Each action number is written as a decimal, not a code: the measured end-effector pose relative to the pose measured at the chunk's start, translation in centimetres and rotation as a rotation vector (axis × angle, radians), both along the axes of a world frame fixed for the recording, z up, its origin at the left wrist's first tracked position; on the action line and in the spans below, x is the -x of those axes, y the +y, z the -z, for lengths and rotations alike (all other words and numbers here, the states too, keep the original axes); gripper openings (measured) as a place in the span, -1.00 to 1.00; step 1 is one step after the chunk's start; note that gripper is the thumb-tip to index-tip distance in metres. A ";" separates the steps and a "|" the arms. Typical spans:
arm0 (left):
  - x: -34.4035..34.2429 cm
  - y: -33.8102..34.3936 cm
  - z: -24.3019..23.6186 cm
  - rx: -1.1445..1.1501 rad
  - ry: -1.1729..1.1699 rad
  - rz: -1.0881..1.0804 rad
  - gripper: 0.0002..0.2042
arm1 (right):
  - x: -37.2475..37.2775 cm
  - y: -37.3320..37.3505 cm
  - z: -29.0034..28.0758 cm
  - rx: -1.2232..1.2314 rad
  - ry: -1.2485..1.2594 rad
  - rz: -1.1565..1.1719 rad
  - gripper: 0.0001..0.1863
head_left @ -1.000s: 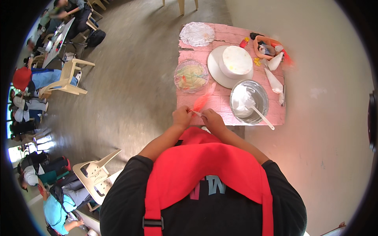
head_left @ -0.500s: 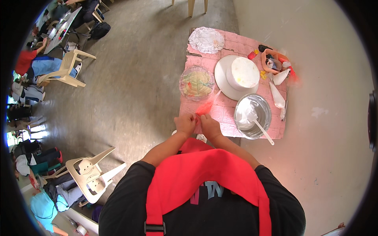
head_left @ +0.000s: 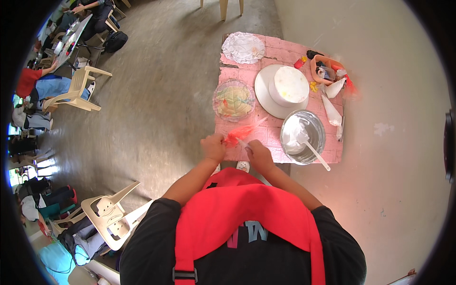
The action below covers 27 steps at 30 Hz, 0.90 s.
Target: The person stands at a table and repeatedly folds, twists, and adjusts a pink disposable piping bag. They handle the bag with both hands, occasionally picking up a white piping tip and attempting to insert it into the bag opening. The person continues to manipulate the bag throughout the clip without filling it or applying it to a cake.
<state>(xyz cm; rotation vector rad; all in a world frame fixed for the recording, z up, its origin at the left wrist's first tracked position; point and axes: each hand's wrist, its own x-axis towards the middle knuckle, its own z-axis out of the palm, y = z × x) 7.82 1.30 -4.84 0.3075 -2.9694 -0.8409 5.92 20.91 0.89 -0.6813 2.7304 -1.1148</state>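
Note:
At the near edge of the pink table, a clear piping bag with red-pink icing lies between my hands, its narrow tip angled away to the right. My left hand is closed on the left end of the bag. My right hand pinches a whitish, twisted part on the bag's near right side. The exact finger grip is too small to make out. Beyond the bag sits a round white cake on a white turntable. Nearest my right hand is a metal bowl with white cream and a white spatula.
A plastic-covered plate with pale, colour-stained icing and a crumpled white round cover line the table's left side. White piping bags and an orange basket lie right. A wall borders the table; chairs and people are left.
My hands have moved apart, the left one leftward and the right one rightward. The red-pink bag now stretches between them and lies lower and more to the left.

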 end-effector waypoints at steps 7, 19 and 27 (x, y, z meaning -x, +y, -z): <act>1.1 -2.4 -1.7 -0.027 0.205 0.151 -0.76 | -0.6 2.1 0.4 0.039 0.059 0.269 -0.90; 0.0 -1.6 -1.9 0.067 0.259 0.268 -0.71 | 2.2 0.5 2.5 -0.098 0.023 0.212 -0.87; 0.5 -1.4 -1.7 -0.003 0.231 0.261 -0.88 | 0.2 -1.9 2.4 0.041 0.079 0.186 -0.89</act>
